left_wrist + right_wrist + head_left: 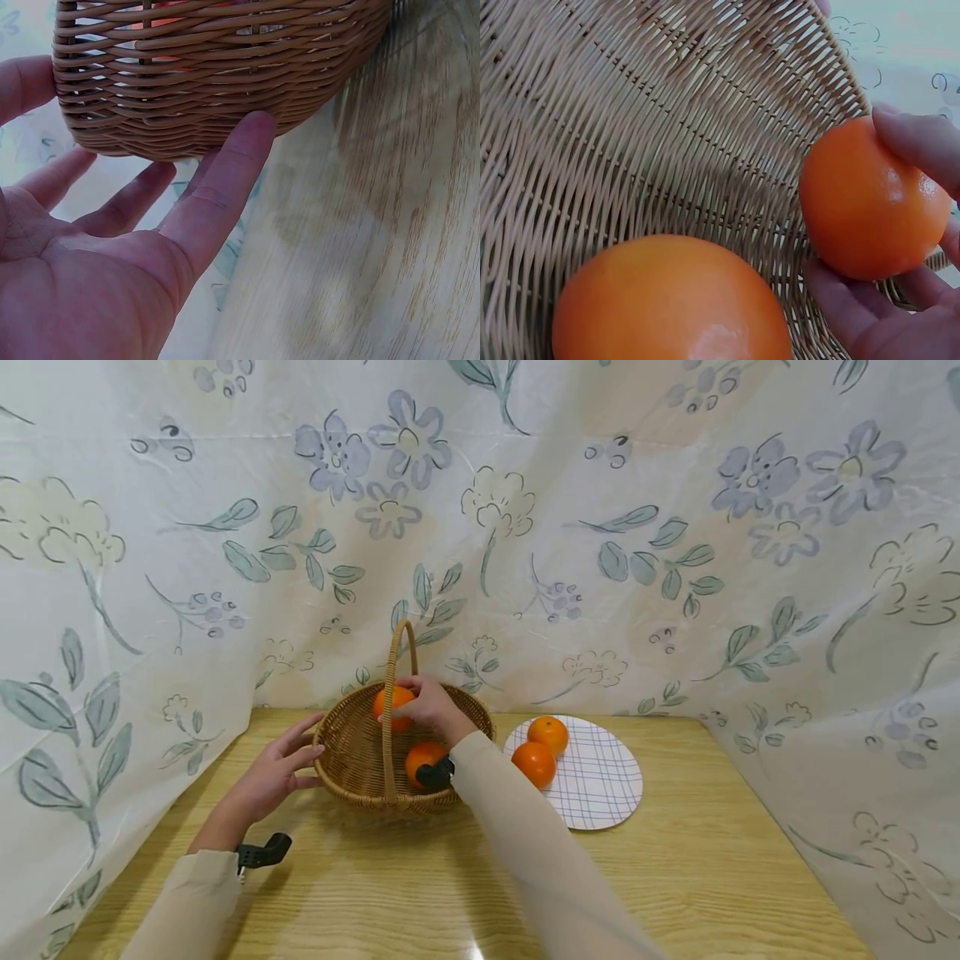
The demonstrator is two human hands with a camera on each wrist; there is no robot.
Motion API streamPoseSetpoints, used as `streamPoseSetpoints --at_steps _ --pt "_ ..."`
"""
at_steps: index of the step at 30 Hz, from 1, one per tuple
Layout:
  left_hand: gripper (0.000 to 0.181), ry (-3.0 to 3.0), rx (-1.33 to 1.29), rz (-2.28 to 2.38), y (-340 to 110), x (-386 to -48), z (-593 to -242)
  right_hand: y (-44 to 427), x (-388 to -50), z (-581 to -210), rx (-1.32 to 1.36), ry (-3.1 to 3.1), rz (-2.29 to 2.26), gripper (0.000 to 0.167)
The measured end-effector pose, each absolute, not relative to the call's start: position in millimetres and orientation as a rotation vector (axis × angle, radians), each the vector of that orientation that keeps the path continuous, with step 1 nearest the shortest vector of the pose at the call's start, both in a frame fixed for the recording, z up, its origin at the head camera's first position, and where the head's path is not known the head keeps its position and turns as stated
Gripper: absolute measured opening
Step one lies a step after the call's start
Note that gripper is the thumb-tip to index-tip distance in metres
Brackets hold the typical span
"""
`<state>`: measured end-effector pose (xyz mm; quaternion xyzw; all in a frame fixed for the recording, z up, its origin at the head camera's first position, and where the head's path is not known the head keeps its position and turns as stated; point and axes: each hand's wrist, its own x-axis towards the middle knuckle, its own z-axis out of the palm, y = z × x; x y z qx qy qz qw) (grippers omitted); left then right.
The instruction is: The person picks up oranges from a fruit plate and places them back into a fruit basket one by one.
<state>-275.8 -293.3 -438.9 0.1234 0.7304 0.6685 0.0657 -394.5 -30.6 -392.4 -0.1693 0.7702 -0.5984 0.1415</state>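
A wicker basket (pixel 352 760) with an arched handle stands on the table. My right hand (pixel 435 706) reaches into it and grips an orange (pixel 395 703); in the right wrist view, thumb and fingers curl round that orange (pixel 870 199). Another orange (pixel 424 763) lies at the basket's bottom, partly hidden by the black wrist camera; it shows large in the right wrist view (pixel 671 304). My left hand (pixel 273 772) touches the basket's left side with spread fingers. The left wrist view shows this hand (pixel 150 240) with fingertips against the woven wall (pixel 202 82).
Right of the basket, a round checked mat (pixel 600 777) lies on the wooden table (pixel 697 827). Two more oranges, one behind (pixel 547 735) and one in front (pixel 534 765), sit on its left part. A floral curtain (pixel 540 568) hangs behind and at both sides.
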Motion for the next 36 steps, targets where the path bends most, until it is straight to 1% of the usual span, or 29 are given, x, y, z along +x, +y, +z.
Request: streamPoseSetpoints --at_steps 4,9,20,26,36 --pt "0.069 2.203 0.382 2.013 -294 -279 -440 -33 -392 -392 -0.485 2.283 -1.664 0.074" --pt "0.069 2.197 0.37 2.015 -296 -282 -439 -37 -392 -391 -0.495 2.351 -1.561 0.073" --pt "0.07 2.197 0.363 2.003 -297 -281 -438 -46 -399 -398 -0.41 2.476 -1.391 0.075" --pt "0.069 2.199 0.371 2.002 -297 -282 -438 -47 -399 -399 -0.442 2.495 -1.344 0.079" --pt "0.07 2.201 0.348 2.002 -300 -280 -438 -42 -390 -388 -0.576 2.45 -1.349 0.065"
